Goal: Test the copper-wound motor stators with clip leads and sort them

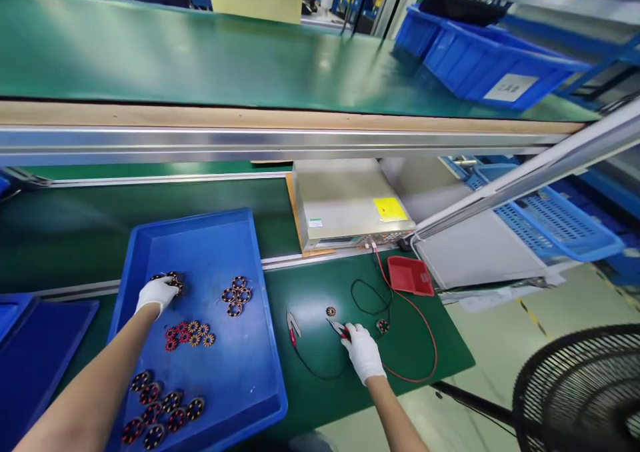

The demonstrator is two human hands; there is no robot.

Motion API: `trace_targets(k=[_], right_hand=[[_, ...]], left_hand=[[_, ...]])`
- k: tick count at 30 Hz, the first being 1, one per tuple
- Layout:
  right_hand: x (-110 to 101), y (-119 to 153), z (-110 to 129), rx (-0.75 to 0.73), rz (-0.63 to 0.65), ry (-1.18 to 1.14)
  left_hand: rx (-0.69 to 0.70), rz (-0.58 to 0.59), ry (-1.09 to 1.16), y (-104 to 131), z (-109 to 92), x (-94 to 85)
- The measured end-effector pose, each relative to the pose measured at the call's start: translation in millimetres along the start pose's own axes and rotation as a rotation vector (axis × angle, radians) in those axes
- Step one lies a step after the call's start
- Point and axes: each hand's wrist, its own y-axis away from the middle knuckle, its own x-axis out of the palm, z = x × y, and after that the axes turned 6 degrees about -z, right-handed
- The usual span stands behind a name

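Note:
My left hand (158, 293), in a white glove, reaches into the blue tray (200, 229) with its fingers closed at a cluster of wound motor stators (175, 277); part of the cluster is hidden by the fingers. In the same tray lie another dark stator cluster (237, 296), small red and tan stators (189, 334) and larger dark stators (164, 409). My right hand (364, 352), also gloved, grips a red-handled alligator clip (340, 329), its metal jaws pointing at a single stator (331, 311) on the green mat. A second alligator clip (293, 327) lies to the left.
A metal bench instrument (350, 199) with leads stands behind the mat, near a red bin (411, 276). Another stator (383, 326) lies among the cables. A shelf edge (280, 139) crosses above. A black fan (585, 392) stands at lower right.

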Motion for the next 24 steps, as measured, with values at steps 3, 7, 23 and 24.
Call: trace_targets(k=[3, 7, 23, 24], right_hand=[[-9.6, -4.1, 1.7, -0.047, 0.078, 0.043], [-11.7, 8.0, -4.5, -0.105, 0.132, 0.076], [5.1, 5.0, -50.2, -0.174, -0.023, -0.177], [9.8, -0.7, -55.6, -0.202, -0.077, -0.253]], left_hand=[[0.066, 0.061, -0.031, -7.5, -3.5, 3.1], [0.126, 0.014, -0.041, 9.7, -16.2, -1.6], [0.433, 0.459, 0.069, 262.2, -264.2, 133.7], [0.412, 0.443, 0.06, 265.4, -273.5, 135.7]])
